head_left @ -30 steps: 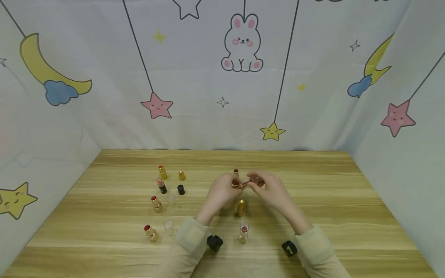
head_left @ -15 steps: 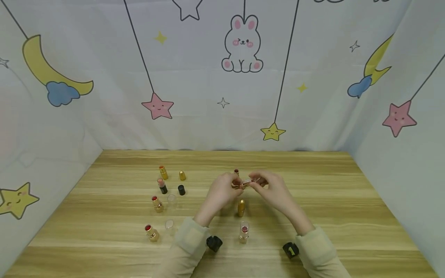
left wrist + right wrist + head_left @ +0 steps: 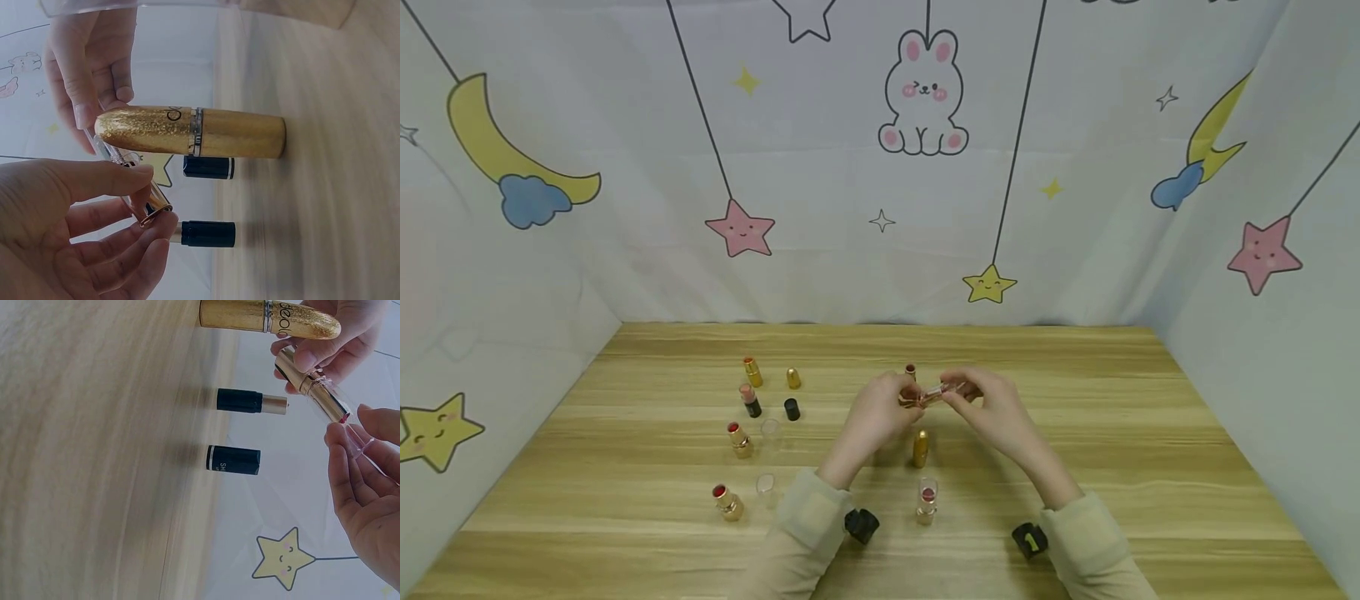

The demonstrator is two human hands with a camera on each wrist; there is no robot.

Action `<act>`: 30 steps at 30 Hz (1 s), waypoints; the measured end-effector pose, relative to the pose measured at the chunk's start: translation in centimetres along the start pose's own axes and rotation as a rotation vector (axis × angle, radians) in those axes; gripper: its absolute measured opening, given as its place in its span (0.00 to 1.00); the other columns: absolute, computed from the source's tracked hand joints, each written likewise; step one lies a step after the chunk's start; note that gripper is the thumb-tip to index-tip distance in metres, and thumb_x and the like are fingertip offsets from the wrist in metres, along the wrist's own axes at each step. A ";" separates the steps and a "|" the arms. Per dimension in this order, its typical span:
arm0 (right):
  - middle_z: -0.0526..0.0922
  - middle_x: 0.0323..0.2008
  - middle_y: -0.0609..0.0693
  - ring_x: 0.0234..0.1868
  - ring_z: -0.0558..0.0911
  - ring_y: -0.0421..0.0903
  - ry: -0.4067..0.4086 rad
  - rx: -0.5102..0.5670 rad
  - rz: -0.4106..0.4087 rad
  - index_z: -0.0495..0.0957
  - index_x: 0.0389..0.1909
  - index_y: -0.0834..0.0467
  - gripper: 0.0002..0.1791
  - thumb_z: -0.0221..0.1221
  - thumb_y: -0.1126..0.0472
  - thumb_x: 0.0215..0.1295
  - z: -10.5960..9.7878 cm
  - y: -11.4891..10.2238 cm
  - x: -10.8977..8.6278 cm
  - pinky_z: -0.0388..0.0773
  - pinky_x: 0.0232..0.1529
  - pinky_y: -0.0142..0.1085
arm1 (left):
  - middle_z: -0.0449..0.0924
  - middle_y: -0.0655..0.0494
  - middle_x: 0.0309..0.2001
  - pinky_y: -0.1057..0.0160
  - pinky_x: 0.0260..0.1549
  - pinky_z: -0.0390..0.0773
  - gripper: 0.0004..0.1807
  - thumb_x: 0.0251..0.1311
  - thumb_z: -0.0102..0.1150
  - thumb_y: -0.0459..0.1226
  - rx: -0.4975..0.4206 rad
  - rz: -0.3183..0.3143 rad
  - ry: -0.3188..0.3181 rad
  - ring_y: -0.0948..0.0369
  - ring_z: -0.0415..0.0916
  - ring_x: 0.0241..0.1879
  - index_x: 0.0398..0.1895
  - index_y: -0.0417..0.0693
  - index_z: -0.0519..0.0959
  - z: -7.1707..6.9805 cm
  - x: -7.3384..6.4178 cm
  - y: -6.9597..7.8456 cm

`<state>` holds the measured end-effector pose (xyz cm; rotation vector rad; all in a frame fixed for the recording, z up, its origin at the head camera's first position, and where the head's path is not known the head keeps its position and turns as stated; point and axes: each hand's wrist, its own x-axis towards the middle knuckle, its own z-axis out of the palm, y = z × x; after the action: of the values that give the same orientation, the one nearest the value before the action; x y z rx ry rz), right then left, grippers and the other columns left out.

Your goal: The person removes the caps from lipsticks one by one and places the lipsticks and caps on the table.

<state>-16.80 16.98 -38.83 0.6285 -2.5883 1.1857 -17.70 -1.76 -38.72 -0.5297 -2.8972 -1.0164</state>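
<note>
My left hand point(image 3: 878, 410) grips the shiny gold base of a lipstick point(image 3: 328, 403) between thumb and fingers. The right hand point(image 3: 992, 408) pinches the far end of its clear cap point(image 3: 357, 445). This cap still surrounds part of the gold inner tube, and a bit of red shows at the tube's tip. The lipstick is tilted, held above the table. Nearer to me, a capped gold bullet-shaped lipstick point(image 3: 921, 450) stands upright. Beyond the hands are an uncapped black lipstick point(image 3: 240, 400) and its black cap point(image 3: 234, 460), the latter hidden in the head view.
A clear-capped lipstick point(image 3: 927, 505) stands nearest me on the wooden table point(image 3: 1150, 467). To the left stand several uncapped lipsticks, among them a red one point(image 3: 727, 503), beside a gold cap point(image 3: 793, 379), a black cap point(image 3: 792, 409) and clear caps point(image 3: 765, 487).
My right hand has drawn slightly to the right with the clear cap, away from the left hand. More of the lipstick shows between them. The left hand has barely moved.
</note>
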 end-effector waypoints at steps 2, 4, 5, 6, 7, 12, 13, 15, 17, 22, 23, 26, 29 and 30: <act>0.85 0.37 0.50 0.33 0.81 0.40 0.002 -0.001 0.002 0.80 0.47 0.58 0.13 0.62 0.62 0.63 -0.1 -0.1 0.0 0.80 0.36 0.34 | 0.83 0.50 0.39 0.56 0.42 0.78 0.09 0.54 0.68 0.35 -0.009 -0.003 -0.003 0.54 0.79 0.41 0.38 0.44 0.83 -0.1 0.0 0.0; 0.85 0.37 0.50 0.33 0.81 0.40 0.006 0.004 0.003 0.80 0.47 0.58 0.13 0.62 0.62 0.63 -0.2 -0.1 0.0 0.80 0.36 0.34 | 0.83 0.50 0.39 0.56 0.42 0.78 0.09 0.54 0.68 0.35 -0.011 0.000 0.000 0.54 0.80 0.41 0.38 0.44 0.83 -0.1 0.0 0.0; 0.86 0.37 0.50 0.33 0.81 0.40 0.008 0.005 0.005 0.80 0.47 0.58 0.12 0.62 0.62 0.63 -0.2 -0.2 -0.1 0.80 0.36 0.34 | 0.83 0.50 0.39 0.56 0.41 0.78 0.09 0.54 0.68 0.35 -0.009 0.001 0.000 0.54 0.80 0.41 0.38 0.44 0.83 -0.1 0.0 -0.1; 0.86 0.37 0.50 0.33 0.81 0.40 0.010 0.007 0.006 0.81 0.47 0.58 0.13 0.62 0.62 0.63 -0.2 -0.2 -0.1 0.80 0.35 0.34 | 0.83 0.50 0.39 0.55 0.41 0.78 0.09 0.54 0.68 0.35 -0.011 -0.003 -0.001 0.54 0.80 0.41 0.38 0.44 0.83 -0.1 0.0 -0.1; 0.86 0.37 0.50 0.33 0.81 0.40 0.013 0.007 0.003 0.81 0.47 0.59 0.13 0.62 0.62 0.63 -0.3 -0.2 -0.1 0.80 0.36 0.34 | 0.83 0.49 0.39 0.55 0.41 0.79 0.09 0.54 0.68 0.34 -0.013 -0.004 -0.001 0.53 0.80 0.41 0.38 0.44 0.83 -0.1 0.0 -0.1; 0.86 0.37 0.50 0.34 0.82 0.41 0.024 -0.003 -0.004 0.81 0.48 0.59 0.13 0.63 0.61 0.63 -0.4 -0.3 -0.2 0.80 0.36 0.33 | 0.83 0.49 0.40 0.55 0.41 0.78 0.09 0.54 0.67 0.34 -0.009 -0.018 -0.009 0.54 0.80 0.41 0.39 0.44 0.83 -0.2 -0.1 0.0; 0.86 0.37 0.49 0.34 0.82 0.41 0.025 -0.009 -0.004 0.81 0.48 0.59 0.13 0.63 0.61 0.63 -0.4 -0.4 -0.2 0.80 0.37 0.33 | 0.82 0.49 0.40 0.55 0.41 0.78 0.09 0.54 0.67 0.35 -0.008 -0.021 -0.010 0.54 0.79 0.41 0.39 0.44 0.83 -0.2 -0.1 0.0; 0.86 0.38 0.50 0.35 0.82 0.41 0.026 -0.017 -0.004 0.80 0.48 0.59 0.14 0.62 0.61 0.63 -0.5 -0.4 -0.2 0.80 0.37 0.33 | 0.82 0.50 0.39 0.55 0.40 0.78 0.09 0.54 0.67 0.35 -0.004 -0.023 -0.009 0.54 0.79 0.40 0.39 0.45 0.83 -0.3 -0.1 0.1; 0.85 0.39 0.50 0.35 0.82 0.42 0.027 -0.019 0.001 0.80 0.49 0.59 0.14 0.62 0.61 0.63 -0.6 -0.5 -0.2 0.80 0.37 0.33 | 0.82 0.50 0.39 0.56 0.40 0.78 0.09 0.54 0.67 0.35 -0.001 -0.025 -0.006 0.54 0.79 0.40 0.39 0.45 0.83 -0.3 -0.1 0.1; 0.85 0.41 0.52 0.37 0.82 0.44 0.029 -0.014 0.024 0.80 0.49 0.61 0.15 0.62 0.62 0.63 -1.0 -0.8 -0.3 0.78 0.35 0.31 | 0.83 0.51 0.39 0.55 0.41 0.78 0.09 0.54 0.68 0.35 0.009 -0.020 0.001 0.54 0.80 0.41 0.38 0.46 0.83 -0.3 0.0 0.0; 0.85 0.41 0.53 0.37 0.82 0.44 0.031 -0.013 0.028 0.80 0.50 0.60 0.15 0.62 0.62 0.63 -1.0 -0.8 -0.4 0.78 0.35 0.31 | 0.84 0.50 0.39 0.55 0.42 0.78 0.09 0.54 0.68 0.35 0.008 -0.021 0.000 0.54 0.80 0.41 0.38 0.45 0.83 -0.3 0.0 -0.1; 0.85 0.42 0.53 0.37 0.82 0.44 0.036 -0.011 0.036 0.79 0.50 0.60 0.15 0.62 0.62 0.63 -1.1 -0.8 -0.4 0.78 0.36 0.32 | 0.85 0.50 0.39 0.54 0.42 0.78 0.08 0.54 0.68 0.35 -0.001 -0.026 -0.005 0.54 0.80 0.42 0.38 0.45 0.83 -0.4 0.0 -0.1; 0.85 0.43 0.53 0.37 0.82 0.44 0.046 -0.007 0.036 0.79 0.50 0.60 0.15 0.62 0.62 0.63 -1.3 -0.8 -0.5 0.79 0.37 0.33 | 0.85 0.50 0.40 0.55 0.42 0.78 0.09 0.53 0.67 0.34 -0.011 -0.033 -0.008 0.54 0.80 0.41 0.38 0.45 0.83 -0.5 0.0 -0.1; 0.85 0.43 0.54 0.37 0.82 0.44 0.051 -0.007 0.033 0.80 0.49 0.60 0.15 0.62 0.62 0.63 -1.4 -0.8 -0.5 0.79 0.37 0.33 | 0.85 0.50 0.40 0.55 0.42 0.78 0.09 0.53 0.67 0.34 -0.012 -0.032 -0.007 0.54 0.80 0.41 0.38 0.45 0.83 -0.5 0.0 -0.1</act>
<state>-15.93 17.67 -37.59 0.5489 -2.5693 1.1866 -17.79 -2.18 -38.39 -0.4905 -2.9165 -1.0383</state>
